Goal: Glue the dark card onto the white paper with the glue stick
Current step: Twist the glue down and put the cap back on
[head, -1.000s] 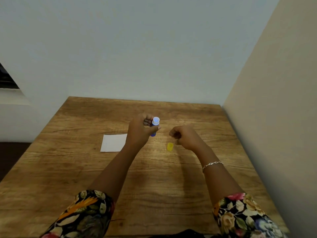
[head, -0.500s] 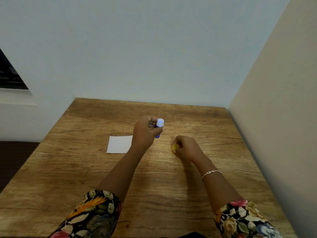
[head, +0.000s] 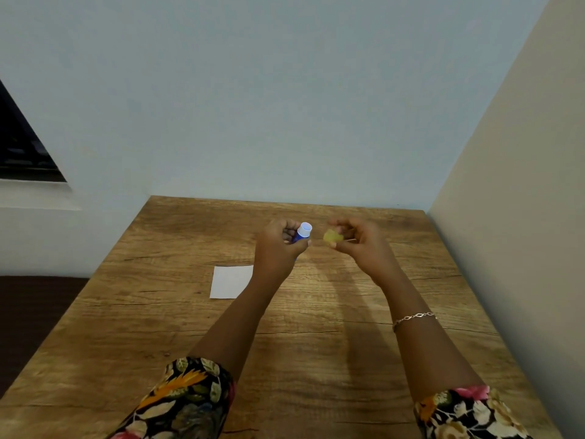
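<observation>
My left hand [head: 280, 248] is closed around a blue glue stick [head: 302, 233], held above the table with its pale open end pointing up and to the right. My right hand [head: 361, 245] pinches the yellow cap [head: 333, 237] a short gap to the right of that end, its opening turned toward the stick. A white paper [head: 231, 282] lies flat on the wooden table [head: 177, 312], below and left of my left wrist, which covers its right edge. No dark card shows in the view.
The table meets a pale blue wall [head: 285, 122] at the back and a beige wall [head: 522, 217] along the right. Its left edge drops to a dark floor [head: 31, 305]. A dark window [head: 19, 144] sits at the far left.
My right hand picked the yellow cap up from the table and raised it beside the glue stick's open end. My left hand kept hold of the stick.
</observation>
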